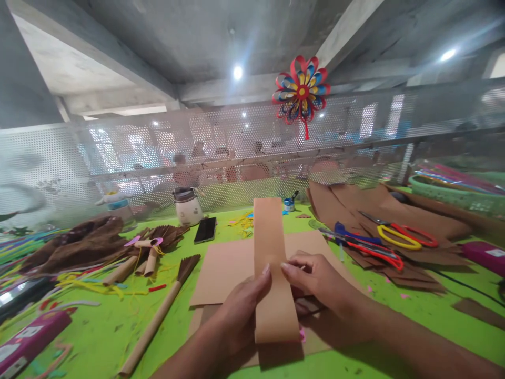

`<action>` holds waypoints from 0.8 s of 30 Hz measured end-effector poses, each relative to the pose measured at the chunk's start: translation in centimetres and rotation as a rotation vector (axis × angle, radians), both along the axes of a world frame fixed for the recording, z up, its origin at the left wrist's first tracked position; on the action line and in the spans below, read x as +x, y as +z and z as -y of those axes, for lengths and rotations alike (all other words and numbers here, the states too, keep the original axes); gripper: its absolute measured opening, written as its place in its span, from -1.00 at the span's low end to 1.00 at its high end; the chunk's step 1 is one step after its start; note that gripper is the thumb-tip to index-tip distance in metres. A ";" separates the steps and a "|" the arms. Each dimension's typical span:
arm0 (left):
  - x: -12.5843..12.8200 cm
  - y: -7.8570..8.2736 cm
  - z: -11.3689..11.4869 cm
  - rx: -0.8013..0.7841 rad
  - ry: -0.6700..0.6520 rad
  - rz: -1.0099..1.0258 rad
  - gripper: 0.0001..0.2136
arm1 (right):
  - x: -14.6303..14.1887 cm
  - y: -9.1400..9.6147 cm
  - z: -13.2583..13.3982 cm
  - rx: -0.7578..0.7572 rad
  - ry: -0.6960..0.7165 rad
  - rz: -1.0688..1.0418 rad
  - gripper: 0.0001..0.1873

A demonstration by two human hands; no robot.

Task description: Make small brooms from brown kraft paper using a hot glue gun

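A long tan paper strip [270,247] stands upright over the green table, held by both hands. My left hand [240,310] grips its left edge, thumb pressed on the front. My right hand [315,279] pinches its right edge, fingers curled behind. Beneath the strip lie flat tan paper sheets [224,271].
Red and yellow scissors [398,234] and a blue-handled tool [355,242] rest on brown sheets at right. A black phone [205,229], a white jar [188,206], rolled paper tubes [158,316] and brown fringed pieces [79,242] lie left. A mesh screen with a paper pinwheel [302,92] stands behind.
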State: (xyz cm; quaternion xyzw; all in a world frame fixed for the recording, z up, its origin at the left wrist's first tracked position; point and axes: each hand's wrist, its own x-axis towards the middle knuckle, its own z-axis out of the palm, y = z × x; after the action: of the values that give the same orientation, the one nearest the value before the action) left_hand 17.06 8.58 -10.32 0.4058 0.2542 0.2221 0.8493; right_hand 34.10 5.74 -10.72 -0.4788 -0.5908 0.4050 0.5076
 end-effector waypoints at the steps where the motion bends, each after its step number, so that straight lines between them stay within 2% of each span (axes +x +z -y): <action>1: 0.0 0.0 0.2 -0.001 -0.026 0.004 -0.50 | 0.0 0.0 0.0 -0.048 0.061 -0.061 -0.62; 3: -0.1 -0.1 0.4 0.000 -0.037 0.017 -0.50 | 0.0 -0.3 0.0 -0.148 0.176 -0.174 -0.61; 5: 0.0 -0.4 0.4 0.012 -0.022 0.022 -0.51 | -0.1 -0.7 -0.1 -0.217 0.222 -0.276 -0.59; 10: 0.4 -0.5 0.6 0.029 0.046 0.006 -0.52 | -0.6 -1.0 -0.2 -0.229 0.137 -0.366 -0.55; 14: 0.5 -0.2 0.5 0.068 0.082 0.053 -0.57 | -0.8 -0.6 -0.1 -0.171 0.051 -0.322 -0.56; 19: 0.1 0.1 -0.6 0.232 0.147 0.075 -0.59 | 0.0 -1.0 -0.7 0.037 -0.041 -0.100 -0.51; 24: 0.0 0.0 -1.0 0.326 0.109 0.066 -0.49 | 0.7 -1.7 -1.3 0.056 -0.107 -0.013 -0.55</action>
State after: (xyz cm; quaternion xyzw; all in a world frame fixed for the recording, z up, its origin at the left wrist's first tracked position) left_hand 17.06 9.53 -10.33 0.5162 0.2086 0.3194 0.7668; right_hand 34.82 7.06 -12.40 -0.4926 -0.5720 0.3636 0.5458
